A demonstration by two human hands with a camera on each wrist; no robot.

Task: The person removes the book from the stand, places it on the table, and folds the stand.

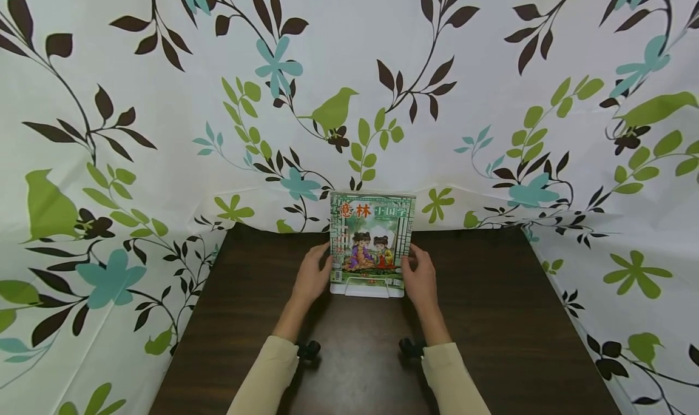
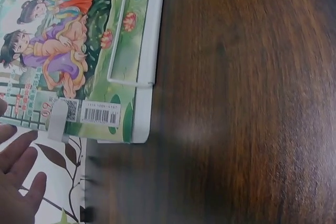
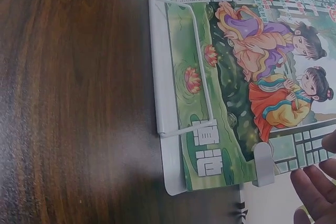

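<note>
- left hand reaches forward from a cream sleeve, fingers straight and loosely spread.
- right hand mirrors it, forearm extended, fingers relaxed, thumb pointing inward.
- both wrists bare, palms facing each other.

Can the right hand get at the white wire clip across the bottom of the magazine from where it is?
Probably yes: the right hand sits beside the green illustrated magazine, and nothing covers the white wire clip.
</note>
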